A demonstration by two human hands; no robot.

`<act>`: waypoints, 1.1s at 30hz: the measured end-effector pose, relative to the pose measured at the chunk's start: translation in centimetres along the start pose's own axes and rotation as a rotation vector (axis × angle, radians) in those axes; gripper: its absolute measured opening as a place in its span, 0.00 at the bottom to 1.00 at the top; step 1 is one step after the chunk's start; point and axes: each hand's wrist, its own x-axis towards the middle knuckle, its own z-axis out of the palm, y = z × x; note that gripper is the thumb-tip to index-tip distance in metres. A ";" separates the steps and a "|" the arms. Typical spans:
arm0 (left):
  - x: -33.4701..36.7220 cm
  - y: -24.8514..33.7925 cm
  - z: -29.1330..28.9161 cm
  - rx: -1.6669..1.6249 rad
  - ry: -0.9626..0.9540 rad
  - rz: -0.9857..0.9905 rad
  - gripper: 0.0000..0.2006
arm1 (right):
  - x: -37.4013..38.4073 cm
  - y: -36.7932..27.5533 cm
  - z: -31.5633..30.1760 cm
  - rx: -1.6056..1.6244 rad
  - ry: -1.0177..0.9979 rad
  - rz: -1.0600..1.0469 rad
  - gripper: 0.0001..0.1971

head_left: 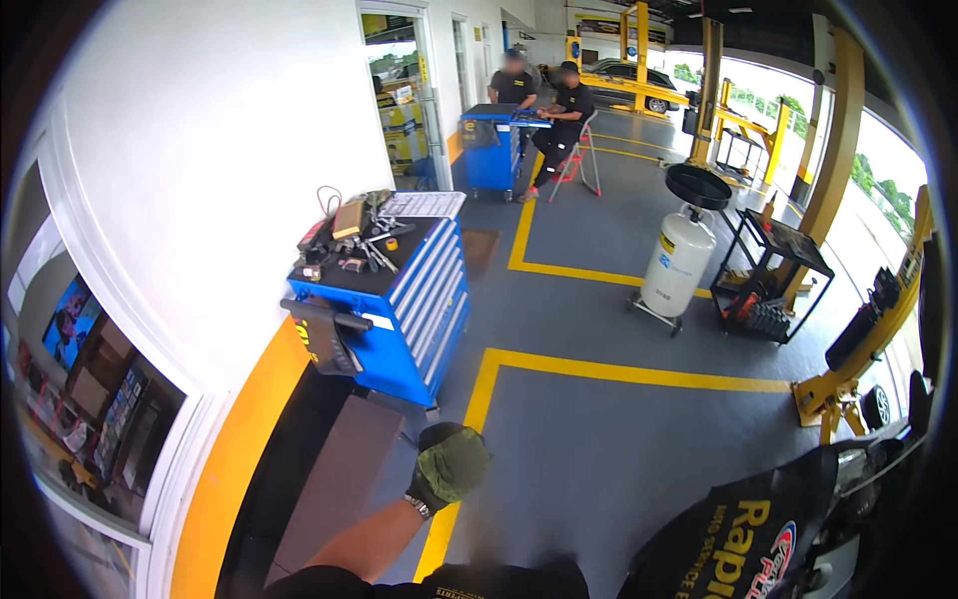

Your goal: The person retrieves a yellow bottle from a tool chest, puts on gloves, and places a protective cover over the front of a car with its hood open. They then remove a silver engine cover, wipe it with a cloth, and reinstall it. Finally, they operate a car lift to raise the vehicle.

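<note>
My left hand (451, 467), in a black and green work glove, is held out low in front of me over the grey floor. Its fingers look curled in. A short, thin dark piece (407, 439) shows at its left side, too little of it to name. A metal-banded watch (417, 507) circles the wrist. Nearest beyond the hand stands a blue tool cabinet (394, 344) with silver-edged drawers. Loose hand tools (374, 250), a brown box (348, 219) and a yellow roll lie on its dark top. My right hand is out of view.
At the lower right is a vehicle under a black fender cover (738, 529). Farther off stand a white tank with a black pan (679, 265), a black cart (783, 245) and yellow lift posts (833, 180). Two people (571, 105) are by another blue cabinet (489, 155). A wall runs along the left.
</note>
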 end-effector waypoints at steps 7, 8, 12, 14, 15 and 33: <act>14.3 8.9 -2.2 -0.799 0.052 -0.054 0.20 | 8.6 -10.0 5.7 -0.011 -0.031 -0.003 0.14; 16.4 9.2 -3.5 -0.746 0.086 0.016 0.21 | 10.3 -12.4 7.4 0.023 -0.031 -0.043 0.14; 21.6 10.5 -7.6 -0.577 0.298 0.182 0.21 | 16.1 -23.7 13.7 0.227 -0.071 -0.300 0.11; 22.4 11.8 -10.7 -0.465 0.431 0.200 0.18 | 17.6 -33.9 16.1 0.445 -0.142 -0.571 0.10; 22.9 12.8 -12.1 -0.346 0.550 0.220 0.19 | 17.6 -39.8 16.6 0.553 -0.201 -0.711 0.09; 33.0 28.5 -44.5 -3.272 -2.060 -0.139 0.23 | 13.2 -50.5 32.5 -0.435 -1.202 -1.011 0.19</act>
